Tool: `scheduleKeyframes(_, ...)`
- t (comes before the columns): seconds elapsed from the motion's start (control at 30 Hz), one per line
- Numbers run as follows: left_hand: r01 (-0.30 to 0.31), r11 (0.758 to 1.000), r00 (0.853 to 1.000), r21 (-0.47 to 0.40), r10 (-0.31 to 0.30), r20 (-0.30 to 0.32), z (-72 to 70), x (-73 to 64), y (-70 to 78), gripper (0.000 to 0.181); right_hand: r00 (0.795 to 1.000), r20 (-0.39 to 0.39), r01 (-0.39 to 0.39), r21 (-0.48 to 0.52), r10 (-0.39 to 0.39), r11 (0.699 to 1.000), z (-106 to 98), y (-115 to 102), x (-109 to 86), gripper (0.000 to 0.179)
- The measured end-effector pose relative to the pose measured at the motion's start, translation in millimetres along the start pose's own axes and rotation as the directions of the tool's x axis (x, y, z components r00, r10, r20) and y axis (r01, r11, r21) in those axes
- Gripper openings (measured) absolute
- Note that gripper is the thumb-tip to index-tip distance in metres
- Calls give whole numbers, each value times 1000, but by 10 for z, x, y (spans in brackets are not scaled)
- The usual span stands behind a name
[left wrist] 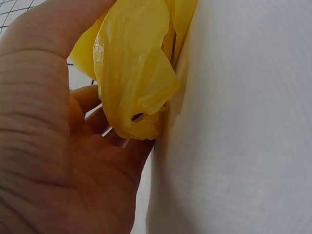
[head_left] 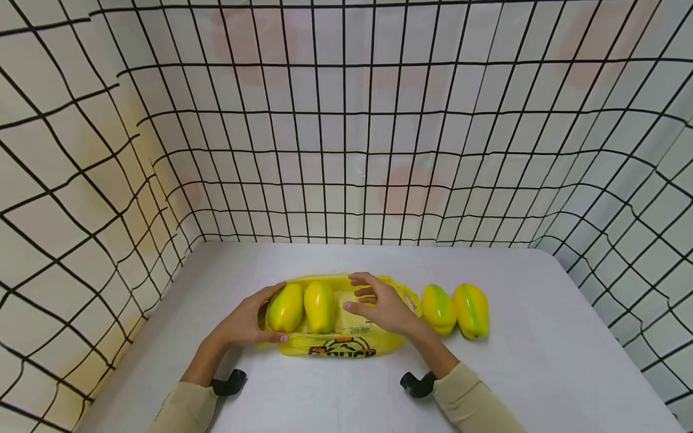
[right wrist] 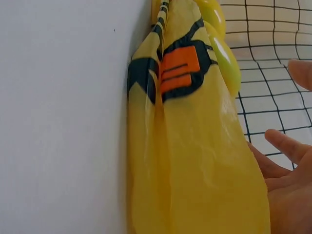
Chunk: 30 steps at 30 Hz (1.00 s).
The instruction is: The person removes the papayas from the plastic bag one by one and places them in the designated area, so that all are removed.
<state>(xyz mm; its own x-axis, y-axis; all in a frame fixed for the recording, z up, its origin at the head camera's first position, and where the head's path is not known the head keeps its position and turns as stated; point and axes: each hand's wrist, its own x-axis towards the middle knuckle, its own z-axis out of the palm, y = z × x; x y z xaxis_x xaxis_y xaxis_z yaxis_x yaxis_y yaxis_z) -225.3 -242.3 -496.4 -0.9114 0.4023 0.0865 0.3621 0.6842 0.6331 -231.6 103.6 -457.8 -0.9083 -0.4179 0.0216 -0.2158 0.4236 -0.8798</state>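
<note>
A yellow plastic bag (head_left: 385, 343) with black and orange print lies with its mouth spread wide. Two glossy yellow-green papayas, a left one (head_left: 285, 308) and one beside it (head_left: 319, 307), sit in its left part. My left hand (head_left: 246, 323) curls round the bag's left end, thumb at the front edge, fingers behind. In the left wrist view, crumpled bag plastic (left wrist: 134, 63) lies between thumb and fingers. My right hand (head_left: 385, 305) is over the bag's right part, fingers loosely spread, holding nothing. In the right wrist view the bag's printed side (right wrist: 209, 131) stands beside that hand.
Two more papayas, one (head_left: 439, 309) close by the bag's right end and another (head_left: 471, 311) next to it, lie on the white table (head_left: 541, 361). Black wire mesh (head_left: 357, 132) over pale cloth encloses the back and sides.
</note>
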Motion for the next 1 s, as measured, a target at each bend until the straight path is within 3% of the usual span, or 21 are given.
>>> scheduleKeyframes(0.5,-82,996,997,-27,83,10,1,-16,-61,127,998,58,3,-1,-3,1000,267,-5,117,72)
scheduleKeyframes(1.0,-35,999,999,-4,35,2,3,1,-34,119,998,58,-17,-46,19,999,407,-2,211,74)
